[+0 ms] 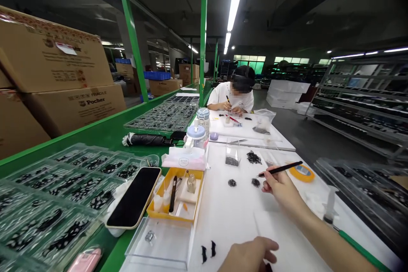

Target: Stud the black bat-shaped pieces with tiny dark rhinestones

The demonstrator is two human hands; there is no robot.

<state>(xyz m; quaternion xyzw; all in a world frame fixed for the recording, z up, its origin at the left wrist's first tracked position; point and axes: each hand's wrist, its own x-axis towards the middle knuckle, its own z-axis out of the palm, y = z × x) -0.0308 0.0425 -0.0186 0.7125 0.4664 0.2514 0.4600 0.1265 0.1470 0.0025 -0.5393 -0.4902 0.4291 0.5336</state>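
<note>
My right hand (282,188) grips a thin black brush (280,169) whose tip points left, close to a small pile of black parts (255,182) on the white table (236,216). A second small pile (232,182) lies just left of it, and a larger one (254,157) farther back. My left hand (251,255) rests low on the table with fingers curled; whether it holds anything I cannot tell. Two small black parts (208,252) lie just to its left.
A yellow tray (177,195) with small bottles and a pen, a phone (134,196), a clear box (159,244) and trays of black parts (57,195) fill the left. A yellow tape roll (302,173) lies right. Another person (236,93) works farther along. Cardboard boxes (60,80) stack left.
</note>
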